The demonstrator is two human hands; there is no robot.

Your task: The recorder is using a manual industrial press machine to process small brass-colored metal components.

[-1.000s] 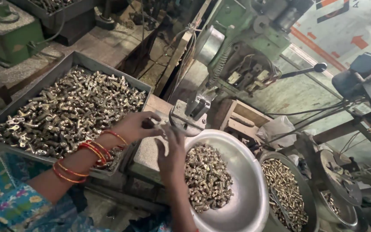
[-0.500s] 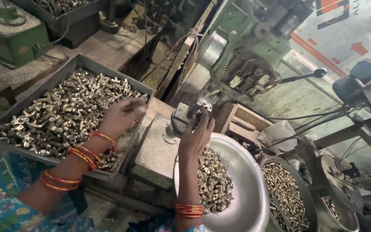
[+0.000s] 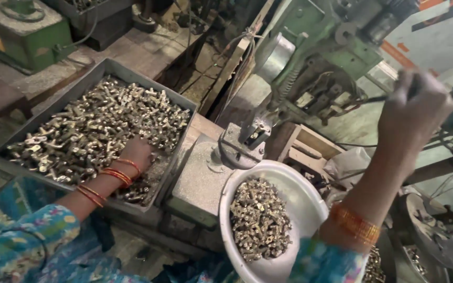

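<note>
Worn wooden workbench (image 3: pixel 132 50) carrying grey rectangular metal tray (image 3: pixel 182 144) w/ small brass parts; just beside it flat grey metal block (image 3: pixel 197 181), round white bowl (image 3: pixel 300 196).

A green metal box (image 3: pixel 24 32) is seen at top left on the worn bench (image 3: pixel 132 50), with a dark tray (image 3: pixel 87 10) just behind it. A round steel bowl (image 3: pixel 310 209) of small brass-coloured parts (image 3: pixel 260 220) is set at the bottom centre, and a wooden box (image 3: pixel 302 149) stands just beyond it. Round metal dishes (image 3: pixel 431 236) are stacked at bottom right; their contents cannot be told.
</note>
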